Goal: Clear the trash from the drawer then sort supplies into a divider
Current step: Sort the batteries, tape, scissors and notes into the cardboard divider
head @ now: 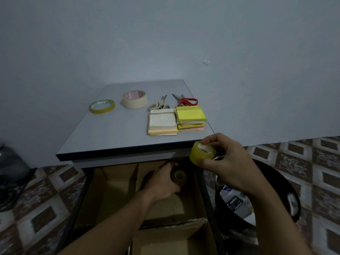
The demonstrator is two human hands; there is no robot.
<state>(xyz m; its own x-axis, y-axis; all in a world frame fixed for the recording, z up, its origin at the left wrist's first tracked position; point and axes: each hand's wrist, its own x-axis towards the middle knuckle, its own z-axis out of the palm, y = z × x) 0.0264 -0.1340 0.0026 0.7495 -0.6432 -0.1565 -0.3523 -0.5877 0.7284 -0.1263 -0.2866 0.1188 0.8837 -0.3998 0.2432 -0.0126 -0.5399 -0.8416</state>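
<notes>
Head view: my right hand [226, 162] pinches a clear tape roll [200, 153] at 3 o'clock, off the bench [114, 129] edge; my left hand [161, 183] curls round a second tape roll [179, 176] inside the cardboard divider [114, 184] at 6 o'clock

On table [117, 129], left half: thin tape roll [102, 106], wide tape roll [134, 100]. Right half: scissors [159, 104] behind note stacks [162, 122]. Drawer [203, 192] sat below table front; bin [281, 181] below table's right corner.

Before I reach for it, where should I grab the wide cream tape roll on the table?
The cream tape roll lies flat, hole up, so probably come from above: thumb inside the hole, fingers on the outer wall.
</notes>
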